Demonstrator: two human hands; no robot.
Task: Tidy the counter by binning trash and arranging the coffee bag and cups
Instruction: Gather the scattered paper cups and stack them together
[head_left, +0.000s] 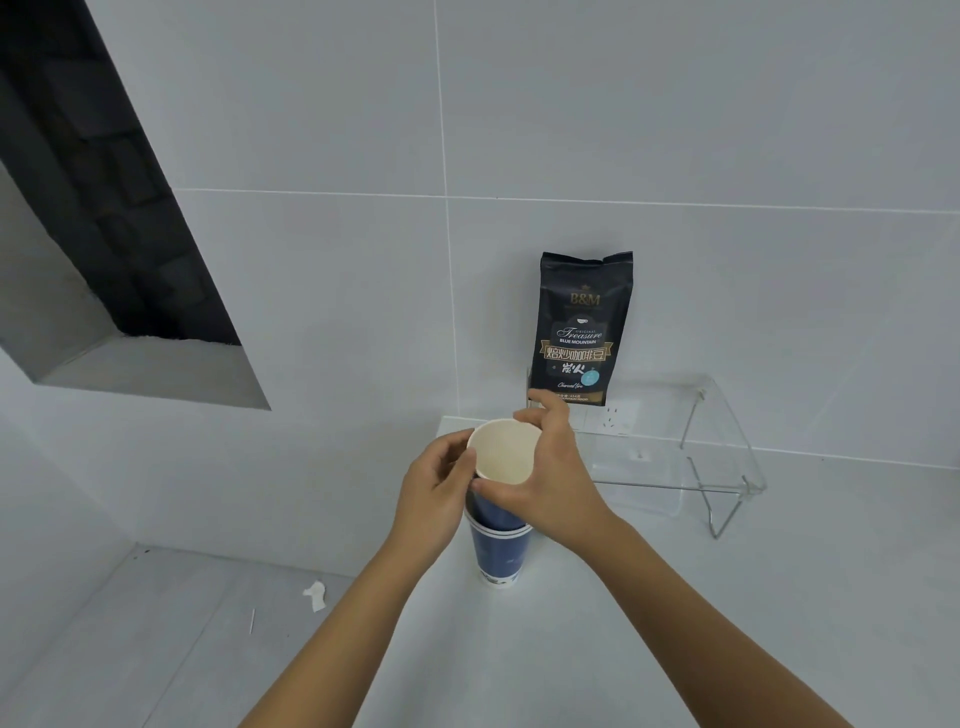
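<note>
Blue paper cups being nested at the middle of the frame, both hands on the top one.

Navy with a cream inside, the upper cup sits partly inside the lower cup, which stands on the white bench. The left hand closes on the upper cup's side and the right hand pinches around its rim. To seat it well I would square the tilted upper cup over the lower one, then press straight down with even pressure so the thin wall does not buckle. Its long axis runs near vertical, mouth up and leaning toward the camera. The coffee bag stands upright on a clear acrylic riser, label facing out, right of centre. A paper scrap lies on the floor at lower left.
</note>
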